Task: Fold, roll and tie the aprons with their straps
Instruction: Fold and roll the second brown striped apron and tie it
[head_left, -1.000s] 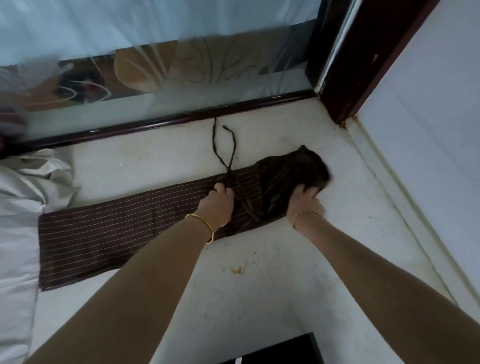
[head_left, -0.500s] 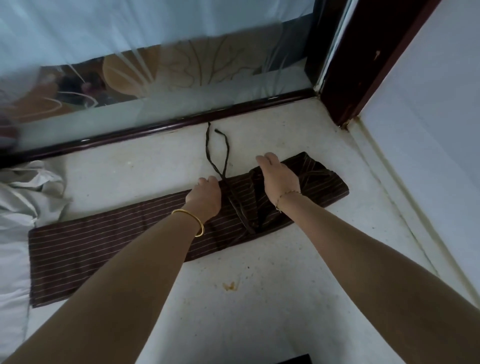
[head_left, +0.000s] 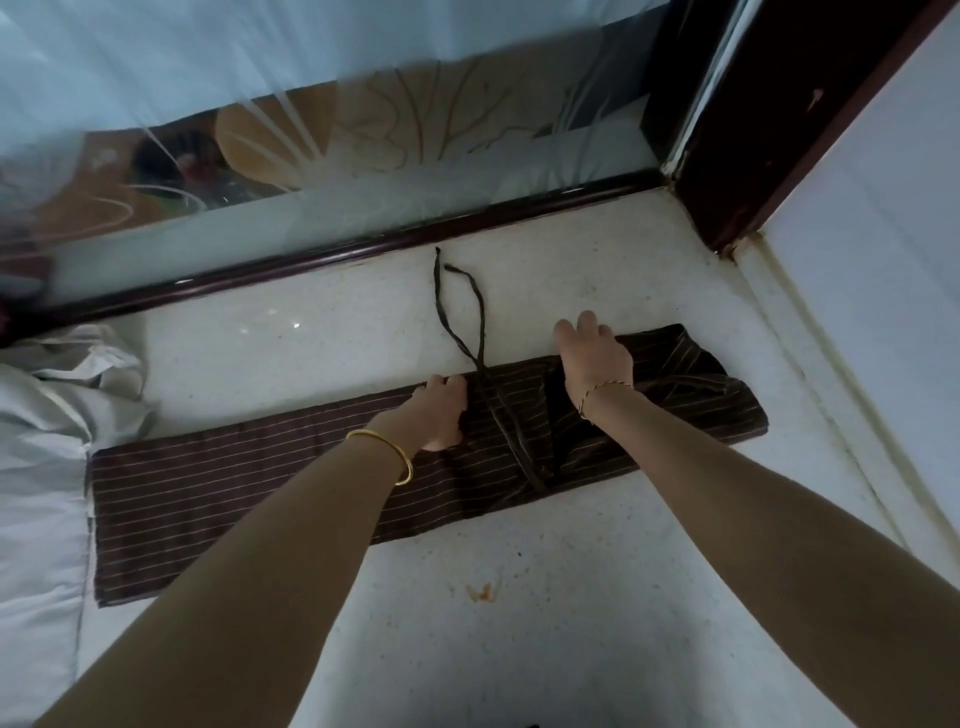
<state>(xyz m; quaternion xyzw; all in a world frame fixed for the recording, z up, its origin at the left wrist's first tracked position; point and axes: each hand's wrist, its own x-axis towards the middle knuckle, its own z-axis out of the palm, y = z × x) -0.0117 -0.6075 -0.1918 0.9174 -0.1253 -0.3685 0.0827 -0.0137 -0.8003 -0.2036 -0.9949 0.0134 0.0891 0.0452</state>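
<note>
So: apron (head_left: 260, 488) lies folded as a long strip, lower left to centre right of frame, straps (head_left: 481, 332) crossing it midway. Our right hand (head_left: 595, 364) presses flat, fingers straight, nearest the right end; we'd roll from there toward frame left. Left hand (head_left: 441, 413) rests by the straps, fingers bent, grip unclear.

1. Crumpled white cloth (head_left: 52, 415) lies far left of the left hand (head_left: 441, 413).
2. A patterned glass panel (head_left: 363, 156) and a dark sill (head_left: 363, 252) run beyond both hands.
3. A dark post (head_left: 753, 130) stands beyond the right hand (head_left: 595, 358).
4. An orange stain (head_left: 480, 592) marks the floor (head_left: 571, 634) nearer than both hands.
</note>
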